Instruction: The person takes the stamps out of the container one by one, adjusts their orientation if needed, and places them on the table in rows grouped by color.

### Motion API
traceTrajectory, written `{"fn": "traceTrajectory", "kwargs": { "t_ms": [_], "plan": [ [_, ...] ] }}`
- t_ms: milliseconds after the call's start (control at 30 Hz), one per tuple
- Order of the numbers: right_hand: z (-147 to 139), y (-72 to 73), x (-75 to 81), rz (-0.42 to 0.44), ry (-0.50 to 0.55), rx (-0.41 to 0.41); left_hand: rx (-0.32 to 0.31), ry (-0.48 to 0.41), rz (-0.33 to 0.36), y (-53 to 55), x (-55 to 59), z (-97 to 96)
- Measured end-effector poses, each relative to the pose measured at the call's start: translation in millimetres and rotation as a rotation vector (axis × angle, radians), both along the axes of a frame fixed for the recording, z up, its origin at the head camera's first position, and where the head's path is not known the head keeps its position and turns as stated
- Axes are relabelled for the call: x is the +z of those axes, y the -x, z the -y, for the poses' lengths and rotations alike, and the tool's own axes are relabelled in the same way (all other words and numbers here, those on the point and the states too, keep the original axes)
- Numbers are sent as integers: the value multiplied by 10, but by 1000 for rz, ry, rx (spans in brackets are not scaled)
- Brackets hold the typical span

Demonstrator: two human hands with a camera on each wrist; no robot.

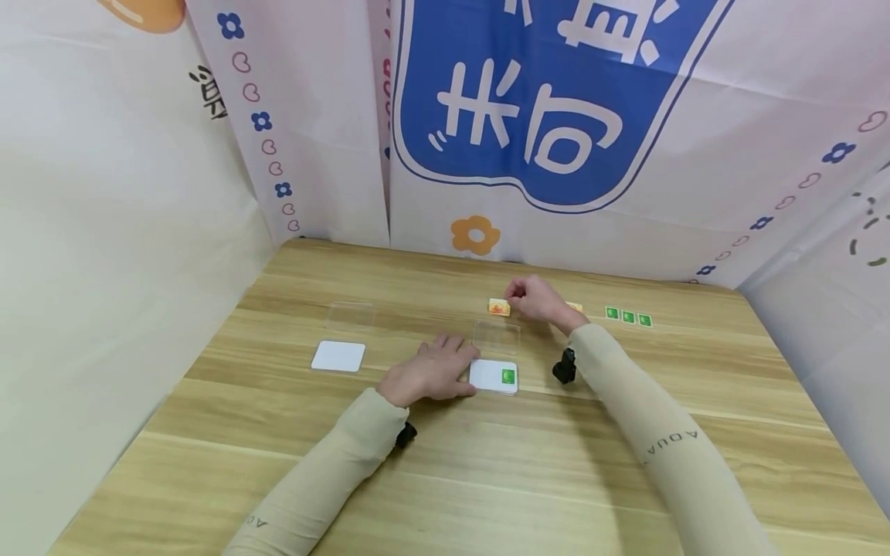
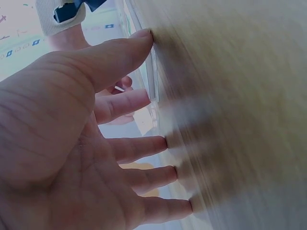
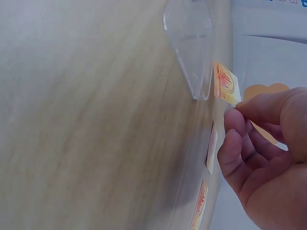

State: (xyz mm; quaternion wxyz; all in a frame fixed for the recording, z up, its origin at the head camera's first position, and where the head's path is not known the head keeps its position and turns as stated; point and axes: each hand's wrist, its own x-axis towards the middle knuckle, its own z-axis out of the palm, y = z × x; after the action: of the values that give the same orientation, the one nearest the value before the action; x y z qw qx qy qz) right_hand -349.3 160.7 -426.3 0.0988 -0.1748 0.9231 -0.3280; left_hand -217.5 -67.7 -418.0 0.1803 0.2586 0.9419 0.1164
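My right hand pinches an orange and yellow stamp by one corner between thumb and forefinger. In the right wrist view the stamp is tilted up, and two similar orange stamps lie below it on the table. My left hand rests with fingers spread at the left edge of a white card. Its thumb and forefinger touch the card's edge, while the other fingertips press on the wood. A green stamp lies on the right part of this card.
Behind the card lies a clear plastic sleeve or case. Farther left are another white card and a second clear piece. Three green stamps stand in a row at right. A printed curtain hangs behind the wooden table.
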Motion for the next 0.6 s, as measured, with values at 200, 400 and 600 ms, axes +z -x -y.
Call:
{"fn": "traceTrajectory", "kwargs": {
  "t_ms": [200, 400, 600],
  "plan": [
    [15, 19, -6, 2, 2, -10, -12, -8, -15, 0, 0, 7],
    [42, 79, 5, -16, -14, -19, -18, -4, -18, 5, -5, 5],
    [63, 138, 5, -25, -16, -33, -19, 0, -25, 13, -10, 7]
  ]
}}
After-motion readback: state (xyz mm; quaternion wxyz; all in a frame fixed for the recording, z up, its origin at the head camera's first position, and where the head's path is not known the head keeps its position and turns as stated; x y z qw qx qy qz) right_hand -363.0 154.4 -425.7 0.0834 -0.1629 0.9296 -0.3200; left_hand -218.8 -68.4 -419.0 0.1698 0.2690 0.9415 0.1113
